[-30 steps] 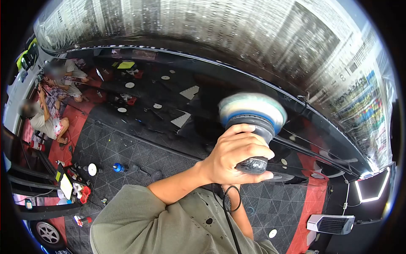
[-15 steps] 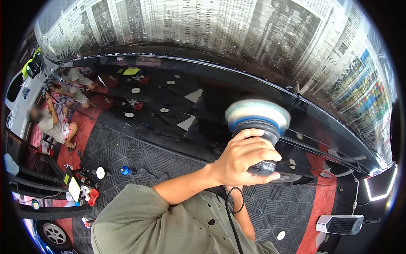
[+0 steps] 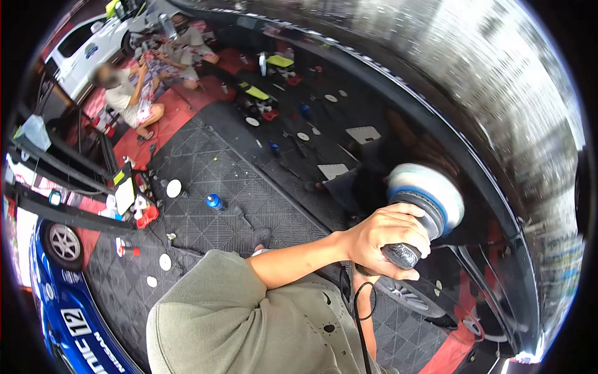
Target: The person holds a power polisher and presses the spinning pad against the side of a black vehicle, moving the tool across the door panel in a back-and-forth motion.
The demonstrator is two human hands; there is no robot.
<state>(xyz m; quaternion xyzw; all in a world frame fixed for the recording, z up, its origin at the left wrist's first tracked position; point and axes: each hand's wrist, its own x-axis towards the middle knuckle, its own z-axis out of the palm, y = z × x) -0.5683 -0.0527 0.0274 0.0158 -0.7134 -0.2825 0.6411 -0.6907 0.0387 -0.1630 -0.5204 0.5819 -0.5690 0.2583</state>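
Note:
My left hand (image 3: 387,240) is wrapped round the black front grip of a polisher (image 3: 430,215). Its white foam pad (image 3: 427,187), blurred as if spinning, is against the glossy black side panel of a car (image 3: 411,131). My right forearm (image 3: 365,318) comes up from below, beside the looped black power cord (image 3: 360,311). The right hand is almost wholly hidden behind the left hand and the tool, so its fingers do not show.
Plastic-covered newspaper (image 3: 498,68) masks the car above the panel. On the grey tile floor (image 3: 199,162) lie a blue bottle (image 3: 213,201), white round pads (image 3: 165,262) and a loaded cart (image 3: 146,215). Several people sit beyond, some perhaps reflections; a blue car (image 3: 81,311) stands at left.
My view has turned, bringing more of the floor and the blue car into sight. The polisher, still in my left hand, appears further right and lower in view.

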